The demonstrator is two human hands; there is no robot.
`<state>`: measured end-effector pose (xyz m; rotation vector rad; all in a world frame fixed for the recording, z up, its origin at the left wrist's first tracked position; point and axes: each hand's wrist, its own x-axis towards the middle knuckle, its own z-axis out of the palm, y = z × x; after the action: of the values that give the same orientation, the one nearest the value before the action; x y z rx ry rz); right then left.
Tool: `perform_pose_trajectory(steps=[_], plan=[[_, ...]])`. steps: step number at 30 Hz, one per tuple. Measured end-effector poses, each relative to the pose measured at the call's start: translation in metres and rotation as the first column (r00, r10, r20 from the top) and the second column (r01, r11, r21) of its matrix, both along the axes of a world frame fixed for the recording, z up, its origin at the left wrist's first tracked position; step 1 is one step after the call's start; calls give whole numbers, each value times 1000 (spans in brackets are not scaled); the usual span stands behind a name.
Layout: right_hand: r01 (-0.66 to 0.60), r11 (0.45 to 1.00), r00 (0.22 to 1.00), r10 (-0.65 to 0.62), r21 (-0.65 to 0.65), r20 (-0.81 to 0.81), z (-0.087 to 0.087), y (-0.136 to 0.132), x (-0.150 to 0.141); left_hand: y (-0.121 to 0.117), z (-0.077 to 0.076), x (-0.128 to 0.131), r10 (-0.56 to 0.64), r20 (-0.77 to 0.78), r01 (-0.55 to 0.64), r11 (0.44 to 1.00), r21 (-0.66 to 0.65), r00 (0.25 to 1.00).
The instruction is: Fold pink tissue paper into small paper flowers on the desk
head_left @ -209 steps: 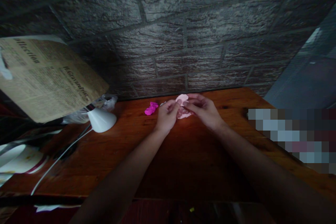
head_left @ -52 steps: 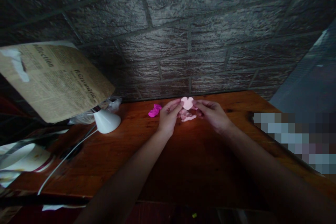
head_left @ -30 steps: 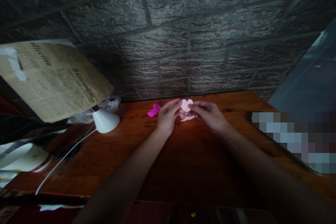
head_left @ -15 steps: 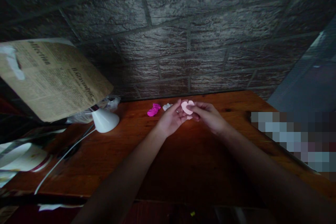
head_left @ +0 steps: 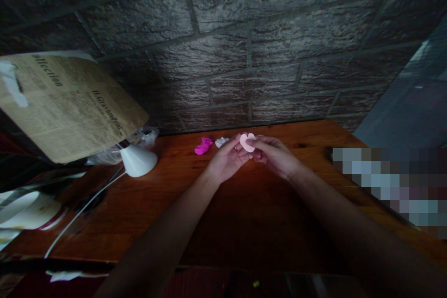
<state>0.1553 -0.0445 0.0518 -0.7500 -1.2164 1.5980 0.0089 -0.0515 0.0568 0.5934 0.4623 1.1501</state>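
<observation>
A small pale pink heart-shaped piece is held up over the far part of the wooden table. My left hand pinches its left side and my right hand pinches its right side, fingers of both closed on it. A bright magenta crumpled piece lies on the table just left of my left hand. A small white scrap rests between the magenta piece and my fingers.
A white lamp head with its thin white arm lies at the left. A newspaper-print sheet hangs over clear plastic. A dark brick wall backs the table. A blurred patch covers the right edge.
My hands have drawn closer together around the pink heart. The white scrap shows beside my left hand, and the pink pieces once under my hands are hidden.
</observation>
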Motion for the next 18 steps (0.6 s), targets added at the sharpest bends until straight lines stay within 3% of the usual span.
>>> perform_pose_trajectory(steps=[4, 10, 18], plan=[[9, 1000, 1000, -9, 26, 16, 1, 0, 1, 2, -1, 1, 7, -51, -4, 998, 63, 999], [148, 988, 989, -148, 38, 6, 4, 1, 4, 6, -8, 2, 190, -221, -145, 969, 202, 957], [182, 981, 983, -183, 69, 10, 3, 2, 4, 5, -14, 3, 337, -337, -219, 914, 342, 879]])
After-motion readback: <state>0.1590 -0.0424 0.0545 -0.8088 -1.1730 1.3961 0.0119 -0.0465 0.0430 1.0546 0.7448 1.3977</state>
